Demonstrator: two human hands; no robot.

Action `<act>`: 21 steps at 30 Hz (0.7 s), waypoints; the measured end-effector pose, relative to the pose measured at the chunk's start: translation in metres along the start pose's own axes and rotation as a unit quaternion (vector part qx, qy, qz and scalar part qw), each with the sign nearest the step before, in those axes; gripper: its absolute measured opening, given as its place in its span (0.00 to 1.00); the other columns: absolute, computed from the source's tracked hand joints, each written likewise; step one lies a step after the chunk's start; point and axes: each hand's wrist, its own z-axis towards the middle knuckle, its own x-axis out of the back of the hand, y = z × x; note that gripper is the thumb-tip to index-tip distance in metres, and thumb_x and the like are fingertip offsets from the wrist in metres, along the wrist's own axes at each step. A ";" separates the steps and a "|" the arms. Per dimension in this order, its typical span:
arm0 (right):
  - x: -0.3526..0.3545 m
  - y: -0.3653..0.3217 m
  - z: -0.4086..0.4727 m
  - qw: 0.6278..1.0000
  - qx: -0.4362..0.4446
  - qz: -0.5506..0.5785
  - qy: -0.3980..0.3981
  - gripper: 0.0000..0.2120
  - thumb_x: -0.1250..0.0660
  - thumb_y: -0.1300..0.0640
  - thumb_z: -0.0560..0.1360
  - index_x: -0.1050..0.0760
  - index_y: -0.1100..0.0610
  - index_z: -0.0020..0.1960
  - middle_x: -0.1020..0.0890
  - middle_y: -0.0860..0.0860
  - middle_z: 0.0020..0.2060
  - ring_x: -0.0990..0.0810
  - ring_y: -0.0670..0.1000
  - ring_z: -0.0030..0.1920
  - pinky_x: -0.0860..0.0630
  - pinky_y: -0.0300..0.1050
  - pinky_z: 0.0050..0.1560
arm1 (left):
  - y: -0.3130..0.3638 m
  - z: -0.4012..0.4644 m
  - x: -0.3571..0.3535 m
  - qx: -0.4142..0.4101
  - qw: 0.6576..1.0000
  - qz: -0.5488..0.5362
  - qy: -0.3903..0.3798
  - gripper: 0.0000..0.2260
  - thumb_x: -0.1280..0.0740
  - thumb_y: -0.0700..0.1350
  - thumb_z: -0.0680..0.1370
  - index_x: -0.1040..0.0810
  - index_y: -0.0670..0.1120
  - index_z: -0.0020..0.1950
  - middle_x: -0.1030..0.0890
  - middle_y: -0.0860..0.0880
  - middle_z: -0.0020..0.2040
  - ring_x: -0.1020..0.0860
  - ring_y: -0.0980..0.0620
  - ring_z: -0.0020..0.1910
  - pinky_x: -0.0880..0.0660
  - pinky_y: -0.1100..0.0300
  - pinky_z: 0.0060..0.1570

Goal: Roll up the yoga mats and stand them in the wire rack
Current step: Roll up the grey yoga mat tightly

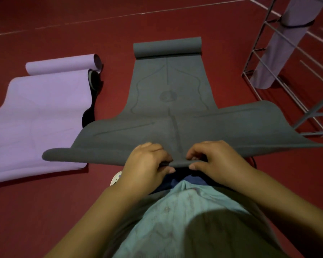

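Both hands, left (146, 162) and right (217, 161), pinch the grey mat's (168, 101) near edge, starting its roll. One purple roll (283, 45) already stands in the rack (257, 53); the purple mat (39, 112) lies mostly flat on the floor.

There are three mats: one grey mat (168, 101) lying mostly flat in the middle, one purple mat (43, 112) lying mostly flat on the left, and one purple rolled mat (285, 43) standing in the rack (259, 43). There is one rack, one black strap (93, 101) by the flat purple mat, and one black strap around the rolled mat. There are two hands, the left hand (144, 162) and the right hand (216, 161), and one red floor (45, 211) under it all.
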 end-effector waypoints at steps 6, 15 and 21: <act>0.005 0.002 0.009 0.991 -0.065 0.044 -0.109 0.05 0.28 0.53 0.72 0.19 0.49 0.48 0.19 0.44 0.40 0.22 0.44 0.44 0.28 0.36 0.44 | -0.001 0.009 0.007 0.102 0.983 -0.055 -0.144 0.09 0.31 0.53 0.75 0.16 0.52 0.51 0.17 0.51 0.48 0.22 0.50 0.48 0.26 0.57 0.46; -0.004 0.003 0.026 0.991 -0.077 0.004 -0.113 0.05 0.31 0.51 0.73 0.25 0.44 0.46 0.23 0.41 0.37 0.24 0.47 0.45 0.26 0.44 0.49 | -0.015 0.038 0.000 0.159 0.949 -0.129 -0.242 0.06 0.31 0.48 0.76 0.23 0.51 0.50 0.20 0.52 0.48 0.22 0.52 0.50 0.26 0.57 0.51; -0.014 0.011 0.026 0.997 -0.043 -0.017 -0.059 0.06 0.30 0.51 0.74 0.18 0.51 0.48 0.31 0.49 0.47 0.31 0.51 0.54 0.30 0.46 0.56 | -0.010 0.025 -0.015 0.000 0.994 0.089 -0.064 0.08 0.35 0.48 0.73 0.20 0.45 0.38 0.26 0.45 0.42 0.28 0.42 0.41 0.37 0.56 0.36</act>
